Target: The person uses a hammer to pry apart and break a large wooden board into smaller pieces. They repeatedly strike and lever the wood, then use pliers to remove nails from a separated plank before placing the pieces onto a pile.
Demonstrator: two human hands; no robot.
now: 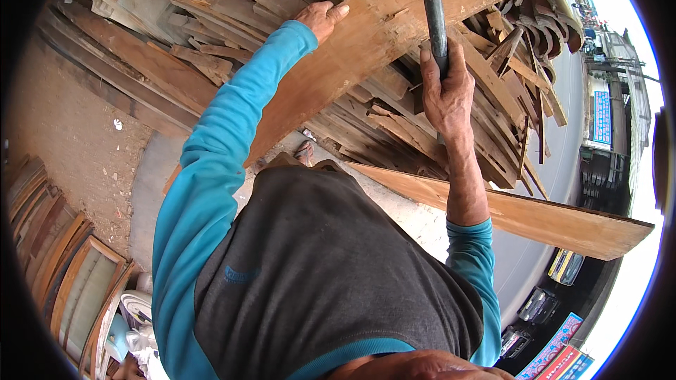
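Observation:
A long, wide wooden board (352,53) slants across in front of me, from beside my left leg up to the far right. My left hand (320,20) grips its far edge, with the thumb showing on the upper side. In my right hand (449,95) is a claw hammer (434,17), held by its dark handle with the fingers closed round it. The hammer's head points away from me, above the board's far part, and is partly cut off by the top of the picture. Rough splintered patches mark the board near the hammer.
Stacked timber (401,127) lies under and around the board. Another long plank (563,219) stretches to the right behind my right forearm. Curved tiles (542,24) sit at the far right, beside a road (521,257) with parked vehicles. Wooden frames (84,288) lean at the lower left.

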